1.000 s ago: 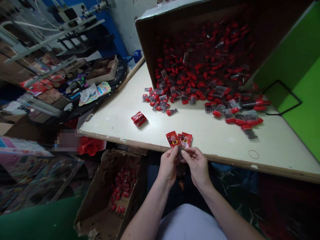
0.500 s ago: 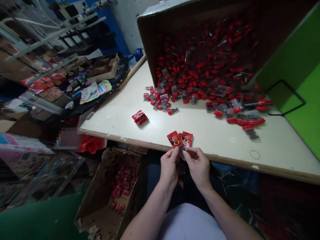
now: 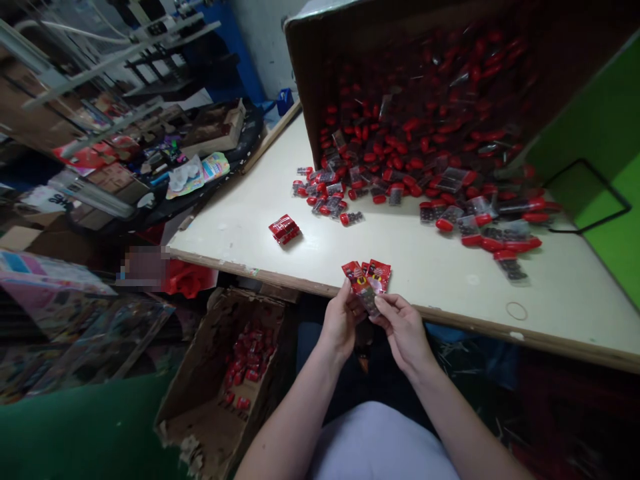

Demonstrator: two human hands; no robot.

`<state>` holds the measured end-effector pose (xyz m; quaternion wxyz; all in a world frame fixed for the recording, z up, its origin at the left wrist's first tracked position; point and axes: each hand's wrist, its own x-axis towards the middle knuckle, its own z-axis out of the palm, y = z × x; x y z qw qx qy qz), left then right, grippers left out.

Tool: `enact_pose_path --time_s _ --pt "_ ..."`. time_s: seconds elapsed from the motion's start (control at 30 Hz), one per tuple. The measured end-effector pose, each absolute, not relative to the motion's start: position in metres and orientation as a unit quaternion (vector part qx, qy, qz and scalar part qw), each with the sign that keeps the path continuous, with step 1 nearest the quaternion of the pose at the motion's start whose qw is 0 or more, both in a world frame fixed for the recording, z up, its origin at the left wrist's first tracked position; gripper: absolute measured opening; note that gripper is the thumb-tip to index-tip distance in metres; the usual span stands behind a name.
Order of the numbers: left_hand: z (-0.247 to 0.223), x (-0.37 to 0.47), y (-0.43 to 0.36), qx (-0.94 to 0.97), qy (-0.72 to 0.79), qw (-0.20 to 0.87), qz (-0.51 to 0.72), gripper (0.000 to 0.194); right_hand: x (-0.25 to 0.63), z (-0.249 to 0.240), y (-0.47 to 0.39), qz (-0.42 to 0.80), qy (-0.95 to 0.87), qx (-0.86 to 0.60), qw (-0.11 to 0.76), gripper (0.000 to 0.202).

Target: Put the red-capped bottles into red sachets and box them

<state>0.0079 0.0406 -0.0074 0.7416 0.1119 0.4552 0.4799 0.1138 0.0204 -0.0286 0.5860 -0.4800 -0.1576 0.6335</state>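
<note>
Red printed card above clear plastic: that's the packet [image 3: 369, 301], held between both hands at the near edge of the bench [image 3: 240, 227]. Left hand [image 3: 341, 321] has its thumb along one side; right hand [image 3: 404, 325] pinches the clear lower part, fingertips close together. Dark, rounded bits show inside. Light by the look of it: the clear film should flex and slip, the card feel stiffer, so flat margins seem the best grip. Behind it, another red card [image 3: 381, 273], held or resting, can't tell. Glossy red bundle [image 3: 285, 229] off left; beyond, a brown carton [image 3: 306, 80] opens onto heaped red-topped packets [image 3: 400, 143].
</note>
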Motion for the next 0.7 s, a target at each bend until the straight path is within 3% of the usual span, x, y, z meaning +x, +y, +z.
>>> enact_pose_path --time_s 0.43,0.7 --pt "-0.0096 0.0007 0.0447 0.102 0.429 0.766 0.468 0.04 0.1199 -0.0344 0.0225 0.717 -0.102 -0.45 0.522 0.019" --pt "-0.0132 0.0028 0.0504 0.165 0.528 0.623 0.554 0.039 0.1112 -0.0363 0.0161 0.609 -0.207 -0.51 0.571 0.023"
